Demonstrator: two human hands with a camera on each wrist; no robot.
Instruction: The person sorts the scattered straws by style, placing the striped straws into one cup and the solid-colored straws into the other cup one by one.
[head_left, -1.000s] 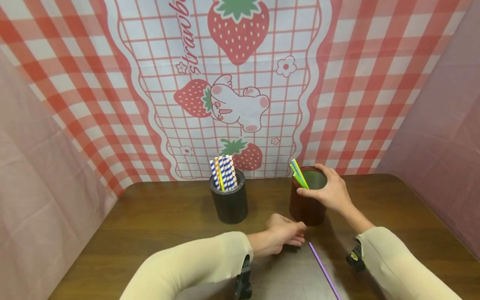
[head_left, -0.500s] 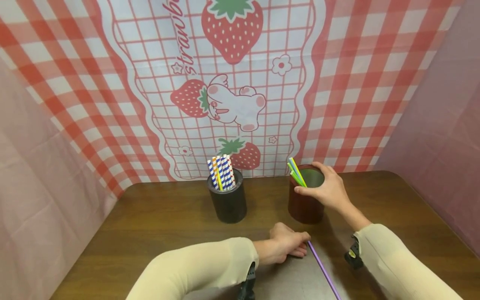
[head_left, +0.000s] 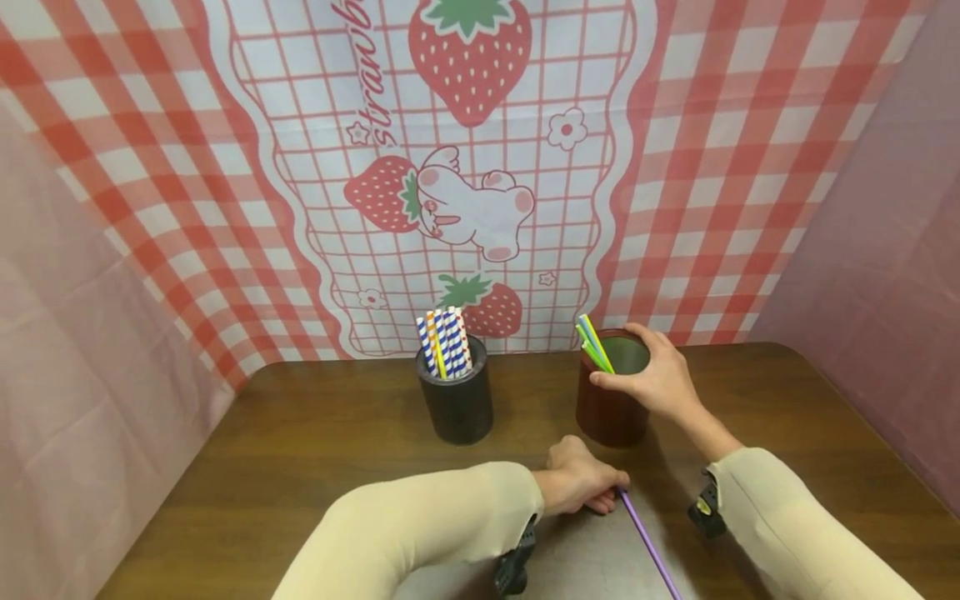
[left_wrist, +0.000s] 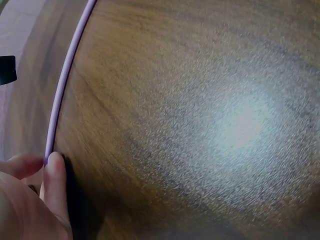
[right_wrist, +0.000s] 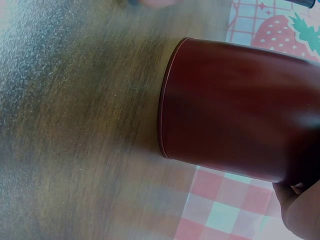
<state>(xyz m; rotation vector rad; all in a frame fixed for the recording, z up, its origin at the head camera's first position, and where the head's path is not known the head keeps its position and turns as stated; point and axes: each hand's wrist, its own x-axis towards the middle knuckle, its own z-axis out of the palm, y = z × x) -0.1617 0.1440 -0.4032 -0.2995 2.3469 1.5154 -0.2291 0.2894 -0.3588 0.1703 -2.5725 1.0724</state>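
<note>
My left hand (head_left: 581,477) pinches the far end of a purple straw (head_left: 649,543) between thumb and finger. In the left wrist view the straw (left_wrist: 62,82) runs along the wood from the fingertips to the top edge. My right hand (head_left: 663,379) holds the dark red-brown cup (head_left: 609,417) near its rim, thumb at the front and fingers round the far side. Several green, yellow and blue straws (head_left: 596,346) lean on the left inside that cup. Seen from the right wrist, the cup wall (right_wrist: 235,107) fills the middle.
A black cup (head_left: 459,408) with several striped and dotted straws (head_left: 445,343) stands left of the red-brown cup. The wooden table (head_left: 247,467) ends at a checked strawberry cloth (head_left: 300,167) behind both cups. Pink drapes (head_left: 90,333) flank the sides.
My left hand has come down from in front of the red-brown cup to the purple straw and taken its far end. The right hand stays on the cup.
</note>
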